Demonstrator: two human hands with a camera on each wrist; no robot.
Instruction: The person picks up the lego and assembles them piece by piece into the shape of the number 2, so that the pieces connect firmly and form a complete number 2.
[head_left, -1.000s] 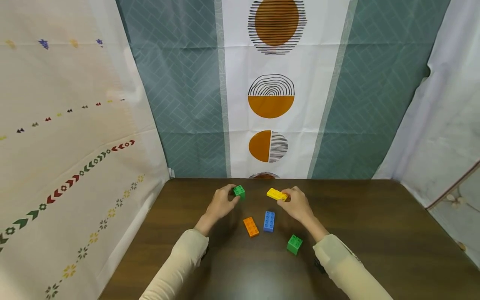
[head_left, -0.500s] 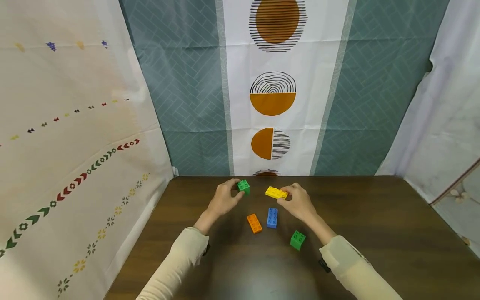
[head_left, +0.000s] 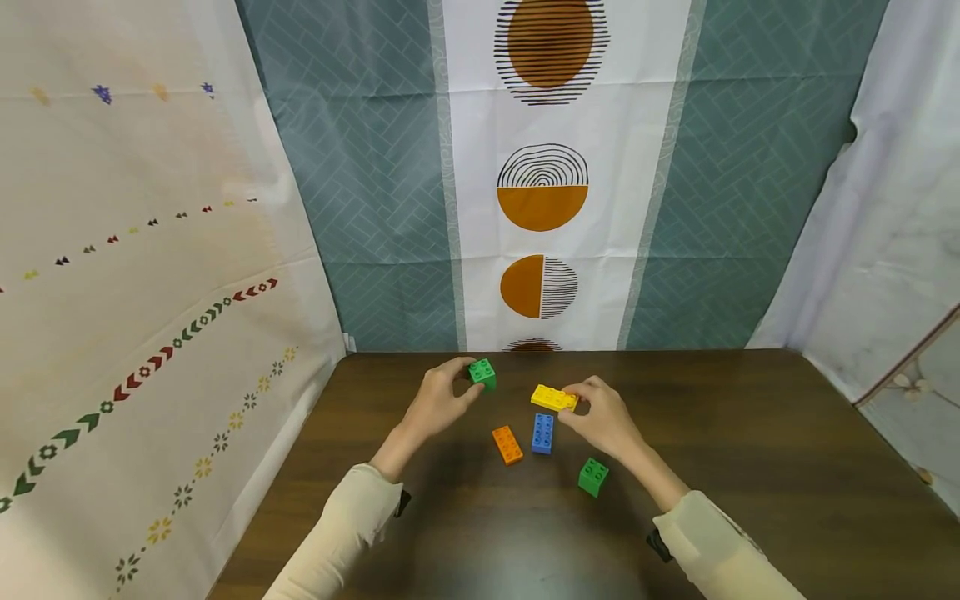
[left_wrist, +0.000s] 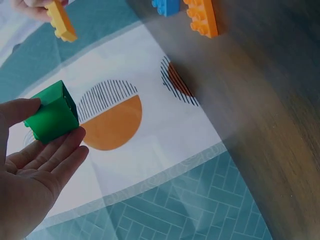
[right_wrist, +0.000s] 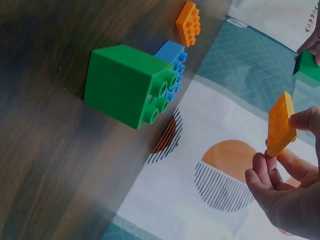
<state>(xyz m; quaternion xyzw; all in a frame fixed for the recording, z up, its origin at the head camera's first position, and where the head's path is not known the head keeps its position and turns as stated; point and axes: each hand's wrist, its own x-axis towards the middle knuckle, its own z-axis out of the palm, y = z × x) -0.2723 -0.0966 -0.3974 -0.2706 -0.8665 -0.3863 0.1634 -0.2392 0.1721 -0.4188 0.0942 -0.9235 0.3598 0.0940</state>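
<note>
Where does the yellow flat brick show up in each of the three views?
Head: yellow flat brick centre, pinched by the right hand, above the blue brick.
Left wrist: top left corner, far beyond the green brick that the left hand holds.
Right wrist: right side, edge-on.
Shared landmark: the orange brick beside the blue one.

You've got a dark wood table [head_left: 750, 467] w/ 3 bricks on it: orange brick [head_left: 507, 444], blue brick [head_left: 543, 433] beside it, green cube [head_left: 593, 477] nearer you.

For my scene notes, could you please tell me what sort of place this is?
Probably a makeshift tabletop booth: a dark wooden table walled in by hung patterned curtains, with toy bricks scattered on it.
</note>
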